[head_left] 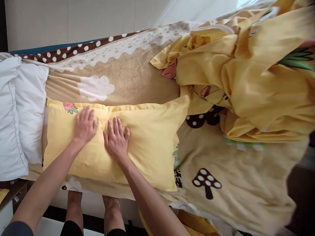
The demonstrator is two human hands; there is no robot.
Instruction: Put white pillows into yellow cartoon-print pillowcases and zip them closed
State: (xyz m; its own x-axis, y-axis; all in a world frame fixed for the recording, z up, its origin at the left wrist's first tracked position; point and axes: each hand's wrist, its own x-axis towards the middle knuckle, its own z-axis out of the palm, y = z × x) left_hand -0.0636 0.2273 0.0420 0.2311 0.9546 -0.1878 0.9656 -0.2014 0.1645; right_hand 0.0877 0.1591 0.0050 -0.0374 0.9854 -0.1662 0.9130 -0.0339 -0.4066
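Beige bed [133,77], plump yellow strawberry-print pillow [150,141]

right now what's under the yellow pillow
The yellow pillow lies on the tan printed sheet, which shows around its edges. Left hand and right hand press flat on top. Anything directly beneath is covered.

On tan-sheeted bed [137,78]: yellow pillow [147,141] under left hand [85,126] and right hand [116,139], white pillows [27,111] leftward, rumpled yellow duvet [265,85] rightward.
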